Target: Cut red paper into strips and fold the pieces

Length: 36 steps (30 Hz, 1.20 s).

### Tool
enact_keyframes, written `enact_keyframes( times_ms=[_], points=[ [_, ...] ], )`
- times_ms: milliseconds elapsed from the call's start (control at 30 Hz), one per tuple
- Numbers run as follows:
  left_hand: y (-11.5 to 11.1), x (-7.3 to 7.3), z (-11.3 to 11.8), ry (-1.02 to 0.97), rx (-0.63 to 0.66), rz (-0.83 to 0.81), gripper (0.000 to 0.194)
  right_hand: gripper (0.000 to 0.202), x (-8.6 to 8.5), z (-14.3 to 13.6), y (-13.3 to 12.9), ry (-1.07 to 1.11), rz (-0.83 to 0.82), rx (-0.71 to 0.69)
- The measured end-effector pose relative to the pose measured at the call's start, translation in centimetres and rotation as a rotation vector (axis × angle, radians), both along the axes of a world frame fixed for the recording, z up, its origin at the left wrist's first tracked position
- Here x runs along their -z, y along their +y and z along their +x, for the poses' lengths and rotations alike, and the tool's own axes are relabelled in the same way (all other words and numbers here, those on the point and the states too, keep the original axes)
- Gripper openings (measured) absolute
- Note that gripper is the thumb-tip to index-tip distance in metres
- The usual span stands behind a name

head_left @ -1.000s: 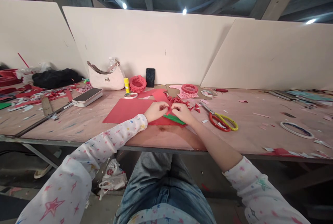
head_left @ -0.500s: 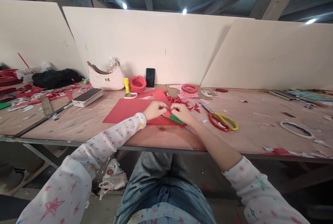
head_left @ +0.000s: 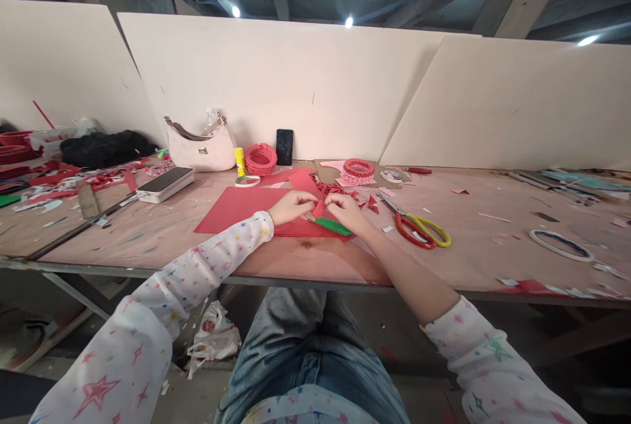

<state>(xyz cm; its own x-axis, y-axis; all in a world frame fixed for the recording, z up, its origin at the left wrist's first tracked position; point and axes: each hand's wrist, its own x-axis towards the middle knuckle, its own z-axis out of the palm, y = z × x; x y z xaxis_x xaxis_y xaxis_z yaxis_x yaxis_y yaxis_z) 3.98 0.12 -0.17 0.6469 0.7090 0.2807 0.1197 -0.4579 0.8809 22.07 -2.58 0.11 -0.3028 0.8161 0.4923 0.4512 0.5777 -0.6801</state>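
Observation:
Between my fingertips is a small folded red paper piece (head_left: 319, 208). My left hand (head_left: 292, 206) pinches it from the left, and my right hand (head_left: 345, 208) grips its other side. Under the hands lie a green comb-edged strip (head_left: 334, 225) and a large red paper sheet (head_left: 236, 209). Many small folded red pieces (head_left: 340, 188) are heaped just behind my right hand. Scissors (head_left: 419, 227) with red and yellow handles lie to the right.
Along the back stand a handbag (head_left: 201, 148), a yellow glue stick (head_left: 240, 161), red paper rings (head_left: 260, 159) and a dark phone (head_left: 284, 146). A white case (head_left: 166, 185) sits left; a white oval ring (head_left: 562, 245) lies right.
The red piece between my hands has turned more upright and shows more. My fingers have shifted slightly, uncovering more of the green strip.

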Motion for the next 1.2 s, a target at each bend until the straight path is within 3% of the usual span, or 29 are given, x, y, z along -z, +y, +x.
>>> enact_keyframes(
  times_ms=[333,500,667,767,967,1200],
  points=[
    [-0.2,-0.1,0.0,0.013,0.014,0.001,0.020,0.009,0.2,0.1,0.1,-0.012,-0.035,-0.030],
    [-0.7,-0.1,0.1,0.119,0.050,0.191,0.011,0.011,0.4,-0.1,0.2,-0.131,-0.049,-0.076],
    [-0.6,-0.1,0.0,0.182,-0.033,0.286,0.014,0.007,0.0,-0.6,-0.7,-0.084,-0.026,-0.139],
    [-0.2,0.1,0.0,0.194,-0.020,0.198,0.019,0.021,-0.1,-0.7,-1.1,-0.061,0.031,-0.170],
    [-0.2,0.4,0.4,0.190,0.017,-0.142,0.012,0.015,0.4,-0.5,-0.2,-0.041,0.046,-0.082],
    [-0.1,0.3,0.4,-0.016,0.014,-0.374,0.019,0.016,0.6,-0.2,0.5,0.146,-0.039,-0.116]
  ],
)
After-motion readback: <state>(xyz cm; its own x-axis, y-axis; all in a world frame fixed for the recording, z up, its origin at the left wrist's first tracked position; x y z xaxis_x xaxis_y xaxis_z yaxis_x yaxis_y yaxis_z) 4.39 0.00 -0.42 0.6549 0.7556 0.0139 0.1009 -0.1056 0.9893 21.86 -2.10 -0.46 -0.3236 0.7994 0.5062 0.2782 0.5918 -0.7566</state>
